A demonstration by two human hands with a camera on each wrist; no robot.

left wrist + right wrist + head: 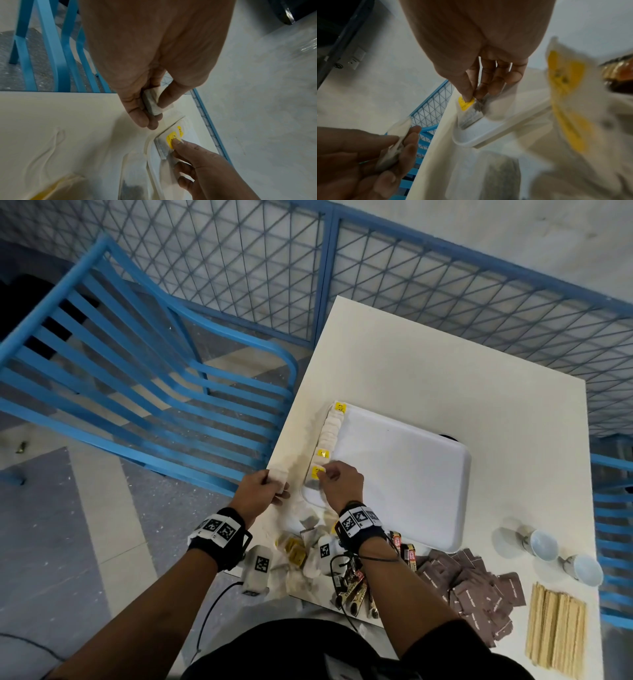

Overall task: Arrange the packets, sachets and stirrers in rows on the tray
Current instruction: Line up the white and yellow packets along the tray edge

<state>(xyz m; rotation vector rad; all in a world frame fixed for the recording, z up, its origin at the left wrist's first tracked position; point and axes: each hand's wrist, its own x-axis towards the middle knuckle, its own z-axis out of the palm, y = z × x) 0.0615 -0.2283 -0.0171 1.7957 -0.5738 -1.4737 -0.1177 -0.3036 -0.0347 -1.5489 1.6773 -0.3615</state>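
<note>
The right hand [340, 482] has thumb and forefinger pinched on the yellow tag [465, 104] of a tea bag [471, 116], which lies at the near-left corner of the white tray [404, 474]; its other fingers are curled. The left hand [258, 489] grips a small stack of white sachets [152, 104] between thumb and fingers, over the tabletop's [428, 364] left edge. A row of tea bags [330, 429] runs along the tray's left rim. Loose tea bags [298, 553], brown packets [476, 587] and wooden stirrers [555, 631] lie along the tabletop's near edge.
</note>
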